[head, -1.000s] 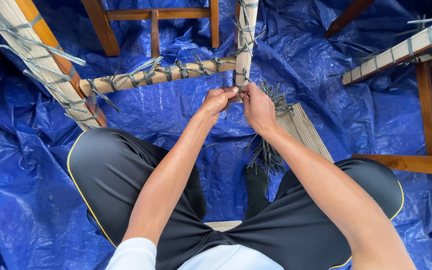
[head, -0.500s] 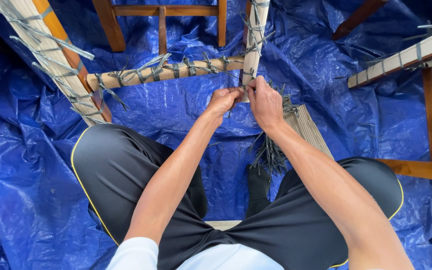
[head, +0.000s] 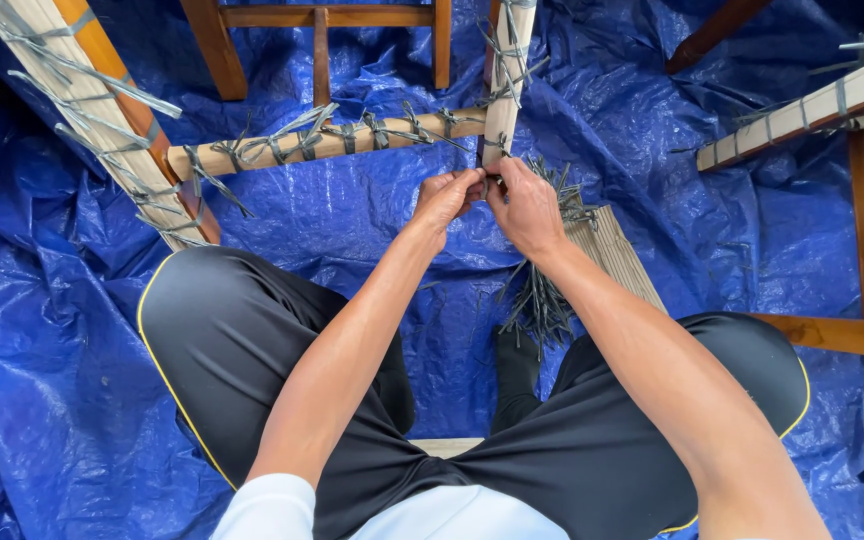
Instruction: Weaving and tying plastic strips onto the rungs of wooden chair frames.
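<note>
Both hands meet at the lower end of a pale upright strip of split cane or wood that stands in the far middle of the scene, just right of centre. The left hand is curled shut, its fingertips pinching something small at the strip's near end; what exactly lies between them is too small to tell, though it looks like a grey tie. The right hand is closed against the same spot from the right, thumb and forefinger pressed to the strip, touching the left hand.

The upright strip is light tan, flat and narrow, wrapped at several heights with grey ties whose loose ends stick out to both sides. It crosses a horizontal pale rail that runs left from it, slightly tilted, and is bound with the same grey ties in knotted clusters. That rail meets a slanted pale bundle at far left, also lashed with grey ties against an orange-brown wooden leg.

Behind the right wrist lies a bunch of dark grey ties beside a flat ribbed mat of pale strips. Everything rests on a crumpled blue tarpaulin. The person sits with knees apart in black shorts piped in yellow.
</note>
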